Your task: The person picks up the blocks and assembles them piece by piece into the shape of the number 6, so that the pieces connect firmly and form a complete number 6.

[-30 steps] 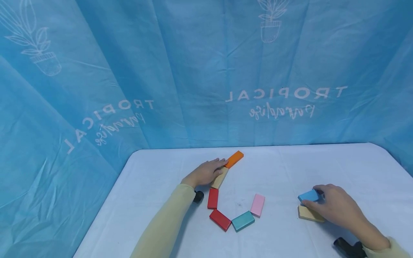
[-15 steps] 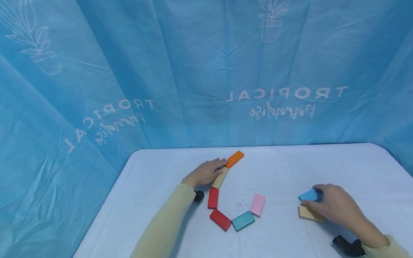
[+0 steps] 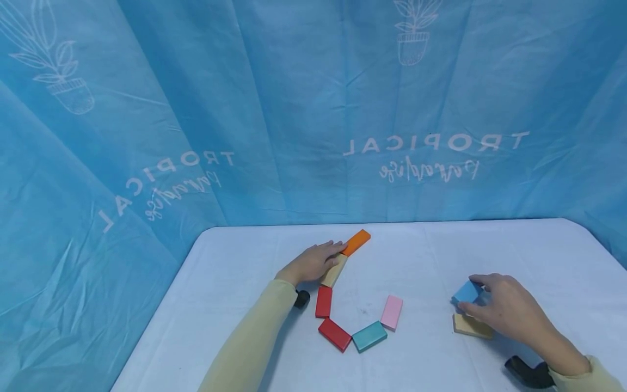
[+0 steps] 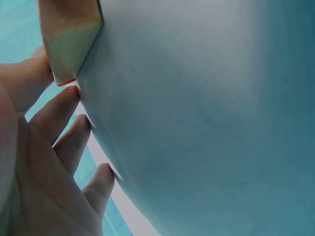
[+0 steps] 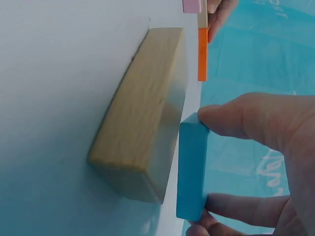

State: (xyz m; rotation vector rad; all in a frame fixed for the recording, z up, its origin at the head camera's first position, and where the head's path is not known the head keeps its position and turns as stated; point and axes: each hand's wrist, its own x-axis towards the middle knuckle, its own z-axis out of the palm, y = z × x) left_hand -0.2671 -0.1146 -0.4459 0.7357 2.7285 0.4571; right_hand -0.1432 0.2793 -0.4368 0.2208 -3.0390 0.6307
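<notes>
My right hand (image 3: 511,307) pinches a blue block (image 3: 466,292) between thumb and fingers. In the right wrist view the blue block (image 5: 192,169) stands out from a plain wooden block (image 5: 140,103), with a gap between them. That wooden block (image 3: 471,325) lies flat on the white table. My left hand (image 3: 313,262) rests beside another plain wooden block (image 3: 335,271), its extended fingers reaching to the near end of an orange block (image 3: 357,241). Its fingers (image 4: 71,140) look spread and nearly straight in the left wrist view, close to the tabletop.
From the wooden block, a curved row continues with one red block (image 3: 323,302), a second red block (image 3: 335,334), a teal block (image 3: 369,336) and a pink block (image 3: 392,312). A blue printed curtain (image 3: 294,136) hangs behind and left of the white table (image 3: 421,365).
My right hand has raised the blue block slightly and turned it, widening the gap to the wooden block below. The left hand and the row of blocks stay put.
</notes>
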